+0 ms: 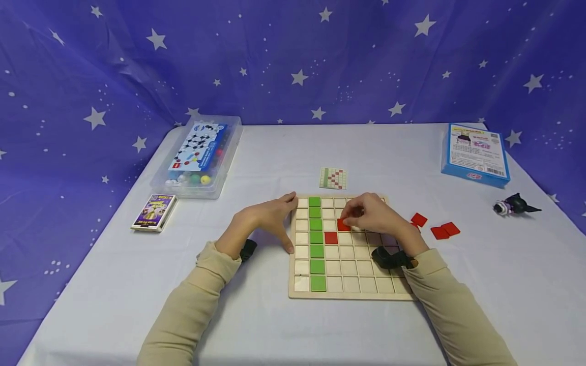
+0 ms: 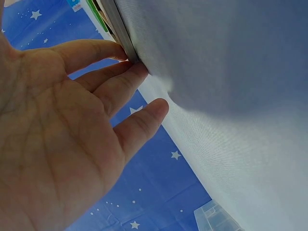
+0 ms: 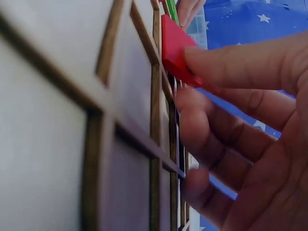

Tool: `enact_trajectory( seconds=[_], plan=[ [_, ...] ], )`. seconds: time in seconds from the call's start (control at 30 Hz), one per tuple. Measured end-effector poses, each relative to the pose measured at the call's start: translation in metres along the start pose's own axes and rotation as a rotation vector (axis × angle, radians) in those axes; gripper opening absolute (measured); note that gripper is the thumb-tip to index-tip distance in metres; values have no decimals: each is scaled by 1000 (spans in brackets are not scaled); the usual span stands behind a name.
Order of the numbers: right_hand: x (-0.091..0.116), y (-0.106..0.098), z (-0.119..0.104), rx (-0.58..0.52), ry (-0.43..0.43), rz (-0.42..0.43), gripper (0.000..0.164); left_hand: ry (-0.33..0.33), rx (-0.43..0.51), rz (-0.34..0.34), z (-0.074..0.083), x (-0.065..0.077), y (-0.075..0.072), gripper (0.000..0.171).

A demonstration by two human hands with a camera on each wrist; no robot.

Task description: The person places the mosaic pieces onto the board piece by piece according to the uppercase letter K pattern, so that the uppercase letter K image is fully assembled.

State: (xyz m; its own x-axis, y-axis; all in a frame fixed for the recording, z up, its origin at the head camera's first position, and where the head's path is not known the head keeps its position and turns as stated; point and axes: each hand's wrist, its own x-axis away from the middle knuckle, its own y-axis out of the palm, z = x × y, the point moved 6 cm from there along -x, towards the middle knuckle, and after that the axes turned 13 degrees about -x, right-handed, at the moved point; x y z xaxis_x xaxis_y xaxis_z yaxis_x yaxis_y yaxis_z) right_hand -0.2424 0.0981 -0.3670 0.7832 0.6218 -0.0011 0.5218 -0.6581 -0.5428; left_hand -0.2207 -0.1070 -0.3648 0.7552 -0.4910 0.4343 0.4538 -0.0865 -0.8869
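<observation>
Beige sleeves (image 1: pixel 183 315) reach in from the near side around a grid board (image 1: pixel 350 283). I see the left hand (image 1: pixel 267 218) with fingers spread apart, touching the board's left edge; the right hand (image 1: pixel 380 218), covering some far-right cells, pinches a red tile (image 1: pixel 342 224) over the board. Beyond the far edge lies a patterned card (image 1: pixel 333 178); right, loose red tiles (image 1: pixel 440 233).
</observation>
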Motion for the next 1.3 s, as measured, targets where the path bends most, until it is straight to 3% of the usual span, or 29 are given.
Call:
enact_trajectory(
  seconds=[0.77, 1.0, 1.3],
  plan=[
    [1, -3, 6, -48, 53, -2, 9, -1, 15, -2, 0, 0, 0, 128],
    [6, -16, 11, -126, 41, 7, 13, 0, 16, 0, -1, 0, -1, 129],
    [22, -51, 38, -152, 152, 107, 23, -5, 9, -10, 0, 1, 0, 128]
  ],
)
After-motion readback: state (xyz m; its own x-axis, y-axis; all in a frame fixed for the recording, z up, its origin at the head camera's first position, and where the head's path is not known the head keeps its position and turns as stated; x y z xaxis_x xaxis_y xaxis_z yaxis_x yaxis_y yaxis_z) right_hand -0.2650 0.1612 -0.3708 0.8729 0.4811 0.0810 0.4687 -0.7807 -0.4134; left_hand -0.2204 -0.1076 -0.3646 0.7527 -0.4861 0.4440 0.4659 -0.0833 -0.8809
